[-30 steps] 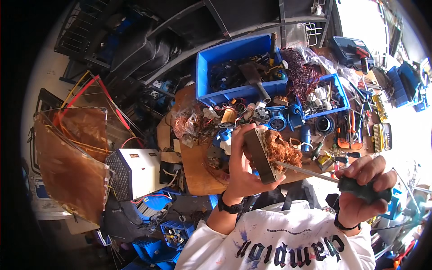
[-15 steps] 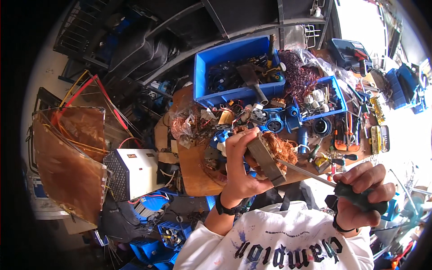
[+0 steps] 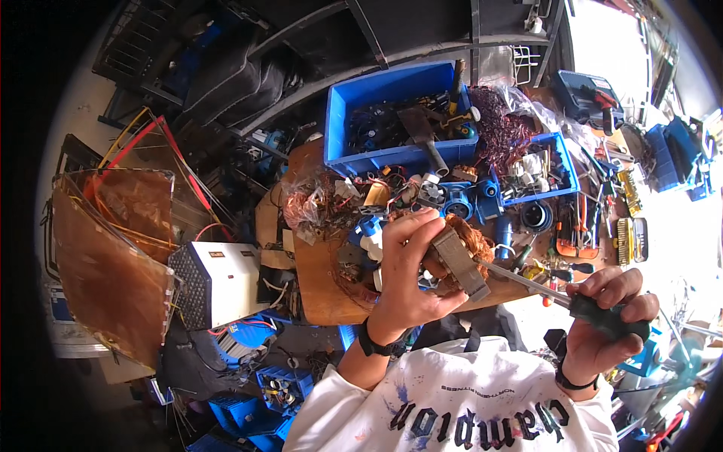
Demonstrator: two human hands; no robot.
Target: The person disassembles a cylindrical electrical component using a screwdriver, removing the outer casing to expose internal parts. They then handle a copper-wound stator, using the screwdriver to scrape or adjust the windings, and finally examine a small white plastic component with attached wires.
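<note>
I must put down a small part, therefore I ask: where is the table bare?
The table has a small bare patch at its front-left corner, between the white box and the left hand. It is crowded in front of the big blue bin and around the orange tool.

At the back of the table [image 3: 316,297] sits the large bin [image 3: 376,163], tangled wire [image 3: 501,132] at its right, the smaller bin [image 3: 553,193] nearer and further right, a brush [image 3: 623,245] beyond that! Up front, the left hand [image 3: 410,290] holds the wound core [image 3: 461,264], the right hand [image 3: 591,348] the screwdriver [image 3: 608,316], tip at the core; left of the table, there's the case [image 3: 235,290].
</note>
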